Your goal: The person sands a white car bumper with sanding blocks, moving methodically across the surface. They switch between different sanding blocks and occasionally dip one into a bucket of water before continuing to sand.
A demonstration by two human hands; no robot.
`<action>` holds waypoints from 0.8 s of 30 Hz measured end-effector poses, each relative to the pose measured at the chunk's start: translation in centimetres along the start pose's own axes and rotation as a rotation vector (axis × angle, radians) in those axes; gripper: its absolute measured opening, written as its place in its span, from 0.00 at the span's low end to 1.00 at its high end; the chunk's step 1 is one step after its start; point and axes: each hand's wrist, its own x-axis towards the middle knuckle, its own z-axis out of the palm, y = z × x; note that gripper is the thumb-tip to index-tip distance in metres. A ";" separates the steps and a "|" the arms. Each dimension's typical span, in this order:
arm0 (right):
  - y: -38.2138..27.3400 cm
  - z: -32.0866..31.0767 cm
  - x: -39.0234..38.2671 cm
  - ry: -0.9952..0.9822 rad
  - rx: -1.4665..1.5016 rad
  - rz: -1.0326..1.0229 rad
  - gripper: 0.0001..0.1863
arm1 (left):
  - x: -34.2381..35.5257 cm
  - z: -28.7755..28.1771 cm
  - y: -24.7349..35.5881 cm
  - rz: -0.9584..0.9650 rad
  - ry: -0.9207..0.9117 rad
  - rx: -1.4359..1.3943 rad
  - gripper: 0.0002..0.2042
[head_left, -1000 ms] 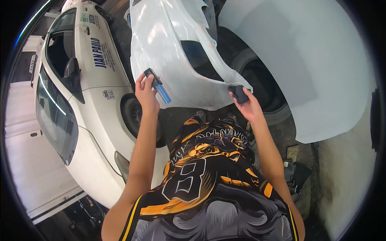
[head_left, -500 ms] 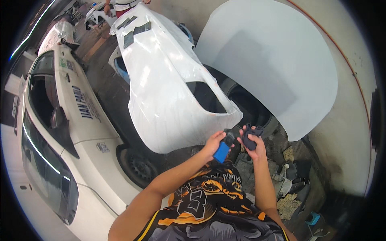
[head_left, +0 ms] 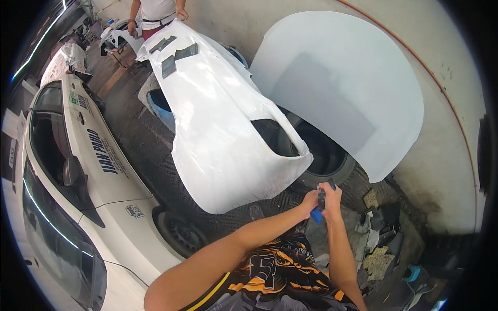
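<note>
My left hand (head_left: pixel 311 200) and my right hand (head_left: pixel 332 198) are together in front of my chest, just off the near end of a large white car bumper (head_left: pixel 223 145). The left one grips a blue block (head_left: pixel 317 215), which looks like a sanding block and is mostly hidden now by the fingers. In the right one is a crumpled dark cloth (head_left: pixel 321 199), pressed against the block. Several dark sheets, like sandpaper, lie on the bumper's far end, one of them a dark sheet (head_left: pixel 168 66) near its left edge.
A white car (head_left: pixel 119 192) stands along the left. Behind the bumper on the right, a white hood-like panel (head_left: pixel 342 83) leans by the wall, with a tire (head_left: pixel 332 160) below it. Scraps (head_left: pixel 377 262) litter the floor at right. Another person (head_left: pixel 157 13) stands at the bumper's far end.
My hands have come together and moved slightly right and lower. The dark cloth now meets the blue block, which was held apart from it before. More of the other person shows.
</note>
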 end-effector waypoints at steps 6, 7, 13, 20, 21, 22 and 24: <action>0.9 -0.5 1.8 0.075 -0.230 -0.009 0.18 | -0.4 -3.7 2.1 0.325 0.124 1.074 0.16; 1.1 -0.5 1.9 0.077 -0.293 -0.026 0.25 | -1.0 -5.3 2.8 0.334 0.064 0.969 0.18; 1.7 5.4 1.3 -0.090 -0.153 -0.378 0.29 | -10.0 -13.0 6.7 0.352 0.205 0.833 0.24; -0.4 19.9 4.0 -0.475 -0.426 -1.180 0.23 | -18.3 -14.1 10.6 0.415 0.332 0.742 0.24; -0.5 20.2 4.3 -0.477 -0.490 -1.195 0.22 | -19.2 -14.1 11.1 0.451 0.353 0.709 0.25; -0.4 19.9 4.4 -0.492 -0.537 -1.258 0.22 | -20.1 -14.2 11.7 0.503 0.369 0.683 0.25; 0.6 18.5 4.1 -0.464 -0.580 -1.297 0.22 | -22.3 -14.6 12.7 0.617 0.399 0.535 0.26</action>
